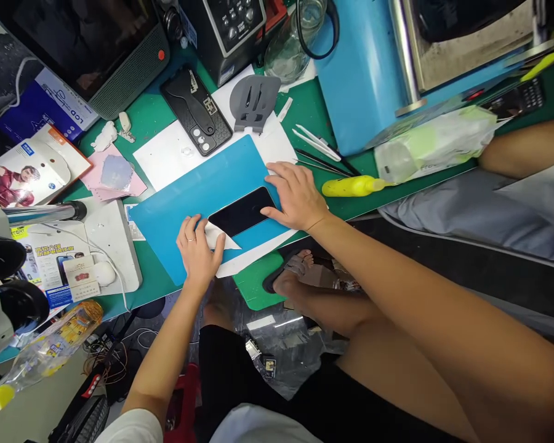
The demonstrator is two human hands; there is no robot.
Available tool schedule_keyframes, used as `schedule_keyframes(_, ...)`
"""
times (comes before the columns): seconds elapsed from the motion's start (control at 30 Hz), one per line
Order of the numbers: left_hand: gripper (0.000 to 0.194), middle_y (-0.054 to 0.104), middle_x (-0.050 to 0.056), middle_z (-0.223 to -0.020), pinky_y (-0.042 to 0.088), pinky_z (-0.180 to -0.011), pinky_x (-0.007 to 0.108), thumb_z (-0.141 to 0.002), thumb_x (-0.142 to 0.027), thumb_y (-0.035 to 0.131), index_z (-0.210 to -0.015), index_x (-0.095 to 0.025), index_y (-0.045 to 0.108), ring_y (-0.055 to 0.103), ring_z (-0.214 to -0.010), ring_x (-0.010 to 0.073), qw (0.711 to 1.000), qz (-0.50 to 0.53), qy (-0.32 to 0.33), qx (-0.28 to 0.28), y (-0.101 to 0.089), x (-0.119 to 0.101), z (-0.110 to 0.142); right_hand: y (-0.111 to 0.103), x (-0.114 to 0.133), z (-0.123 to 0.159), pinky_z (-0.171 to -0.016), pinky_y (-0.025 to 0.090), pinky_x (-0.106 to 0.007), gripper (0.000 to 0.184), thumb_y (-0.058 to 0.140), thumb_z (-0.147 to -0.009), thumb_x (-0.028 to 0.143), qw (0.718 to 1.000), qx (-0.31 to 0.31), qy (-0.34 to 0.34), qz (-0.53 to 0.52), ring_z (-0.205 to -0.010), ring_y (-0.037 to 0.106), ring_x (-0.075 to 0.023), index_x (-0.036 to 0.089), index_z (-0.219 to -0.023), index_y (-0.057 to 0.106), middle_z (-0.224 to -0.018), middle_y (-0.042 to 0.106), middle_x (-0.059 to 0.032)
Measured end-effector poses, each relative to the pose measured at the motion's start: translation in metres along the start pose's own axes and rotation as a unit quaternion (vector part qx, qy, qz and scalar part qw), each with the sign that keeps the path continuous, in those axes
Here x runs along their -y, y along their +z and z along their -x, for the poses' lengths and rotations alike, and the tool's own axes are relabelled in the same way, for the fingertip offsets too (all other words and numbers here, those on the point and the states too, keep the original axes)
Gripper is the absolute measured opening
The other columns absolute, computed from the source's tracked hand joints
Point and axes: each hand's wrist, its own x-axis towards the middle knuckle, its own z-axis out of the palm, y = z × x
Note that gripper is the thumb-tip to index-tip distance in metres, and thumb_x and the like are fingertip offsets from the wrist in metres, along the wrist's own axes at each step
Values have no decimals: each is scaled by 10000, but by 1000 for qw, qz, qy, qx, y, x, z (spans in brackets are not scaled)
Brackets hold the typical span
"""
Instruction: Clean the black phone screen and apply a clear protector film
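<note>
A smartphone (242, 211) with a dark screen lies on a blue mat (198, 178), slanted up to the right. My left hand (199, 249), with a ring on one finger, has its thumb and fingers closed round a folded white wipe or paper (216, 235) at the phone's left end. At the opposite end, my right hand (298, 195) grips the phone. Its thumb lies on the glass edge and its fingers reach round the top corner. White paper (166, 157) shows from under the mat.
Behind the mat lie a black phone case (196, 111) and a grey folding stand (255, 101). Tweezers (318, 143) and a yellow bottle (351, 186) are to the right. A microscope (9, 283) and a plastic bottle (50, 347) stand left. Another person's leg (466, 203) is at the right edge.
</note>
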Motion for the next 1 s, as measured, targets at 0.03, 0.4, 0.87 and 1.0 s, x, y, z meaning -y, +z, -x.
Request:
schedule_keyframes(0.03, 462, 605, 202, -1466, 343, -1220, 516, -1019, -492, 577, -1331, -153, 615, 476, -1469, 359, 1000, -4, 3, -4, 0, 0, 0, 0, 1, 0, -1175, 294, -632, 788, 291, -998, 749, 1000, 0, 1, 1, -1474, 408, -429, 140, -1465, 470, -1592, 480, -254)
schedule_keyframes(0.4, 399, 624, 191, -1419, 368, -1186, 519, -1018, -461, 580, -1295, -177, 624, 502, -1434, 347, 1000, 9, -9, -14, 0, 0, 0, -4, 3, 0, -1159, 309, -650, 718, 303, -1011, 706, 1000, 14, 8, -10, -1481, 417, -437, 175, -1456, 488, -1596, 492, -240)
schedule_keyframes(0.87, 375, 644, 188, -1393, 399, -1144, 496, -1019, -428, 586, -1292, -173, 622, 527, -1413, 345, 1000, 9, -3, -21, 0, -1, 0, -2, 3, 2, -1147, 318, -646, 749, 270, -1001, 734, 1000, 21, 15, 6, -1469, 425, -434, 171, -1435, 508, -1577, 505, -241)
schedule_keyframes(1.0, 354, 650, 186, -1387, 403, -1133, 502, -1032, -407, 559, -1291, -174, 621, 533, -1401, 348, 1000, -5, -5, -24, 0, -2, 1, -1, 3, 3, -1152, 325, -650, 759, 281, -1006, 725, 1000, 5, -5, 8, -1462, 428, -434, 144, -1444, 496, -1569, 509, -257)
